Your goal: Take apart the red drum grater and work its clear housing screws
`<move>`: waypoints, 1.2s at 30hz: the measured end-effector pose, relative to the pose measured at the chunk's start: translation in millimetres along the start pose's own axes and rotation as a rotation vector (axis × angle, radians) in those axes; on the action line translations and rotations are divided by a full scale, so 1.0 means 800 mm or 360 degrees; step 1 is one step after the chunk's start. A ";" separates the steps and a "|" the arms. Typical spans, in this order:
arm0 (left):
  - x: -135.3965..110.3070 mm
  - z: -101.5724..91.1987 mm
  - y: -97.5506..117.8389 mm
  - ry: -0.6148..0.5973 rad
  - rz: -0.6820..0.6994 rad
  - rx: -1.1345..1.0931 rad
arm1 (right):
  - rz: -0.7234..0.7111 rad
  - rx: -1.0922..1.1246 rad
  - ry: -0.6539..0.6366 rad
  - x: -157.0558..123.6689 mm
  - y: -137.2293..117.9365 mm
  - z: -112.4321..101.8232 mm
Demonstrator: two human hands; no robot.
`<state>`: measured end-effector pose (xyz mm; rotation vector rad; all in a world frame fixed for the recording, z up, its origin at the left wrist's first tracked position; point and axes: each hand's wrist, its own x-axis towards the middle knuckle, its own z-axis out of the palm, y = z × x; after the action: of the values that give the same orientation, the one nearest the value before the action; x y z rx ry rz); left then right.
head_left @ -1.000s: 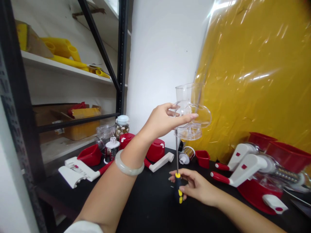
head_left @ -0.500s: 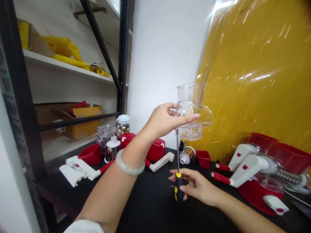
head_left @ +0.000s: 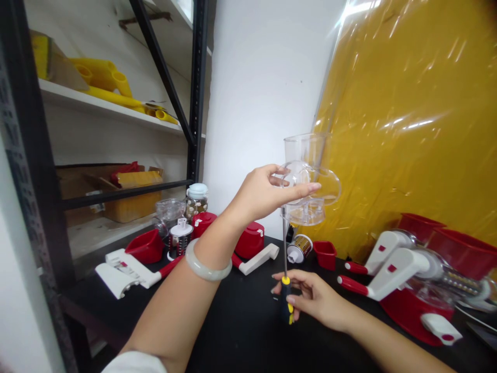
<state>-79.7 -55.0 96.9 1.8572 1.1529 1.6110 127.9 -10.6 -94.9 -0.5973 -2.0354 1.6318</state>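
Note:
My left hand (head_left: 267, 189) grips a clear plastic grater housing (head_left: 306, 147), a see-through body with a chute on top, held up above the black table. Below it, my right hand (head_left: 310, 298) has its fingers closed around the black and yellow handle of a screwdriver (head_left: 286, 300). The screwdriver stands upright, its long metal shaft pointing up to the underside of the housing. My left fingers and the clear plastic partly hide the tip, so I cannot tell exactly what it touches.
On the black table (head_left: 240, 321) lie a white crank handle (head_left: 260, 259), a grater drum (head_left: 300, 248) and a small red cup (head_left: 324, 254). Red and white graters (head_left: 404, 269) stand at right. Left are a red hopper (head_left: 145, 247), white parts (head_left: 124, 269) and a shelf rack (head_left: 194, 103).
The screwdriver handle has turned in my right hand, its yellow marks now facing the other side. My left hand and the clear housing stay almost in place.

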 end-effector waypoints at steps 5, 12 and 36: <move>-0.002 0.000 0.003 -0.0008 0.0004 -0.0014 | 0.0011 0.0014 0.0115 0.004 0.005 0.004; -0.001 0.001 0.002 -0.0013 -0.0017 0.0005 | -0.0070 0.0014 -0.0013 -0.002 -0.001 -0.001; -0.001 0.002 0.003 0.0003 0.0000 0.0002 | -0.0037 0.0061 0.0084 0.004 0.007 0.003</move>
<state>-77.0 -56.9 97.8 1.8568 1.1553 1.6123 124.2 -9.8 -100.2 -0.5949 -1.9620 1.6204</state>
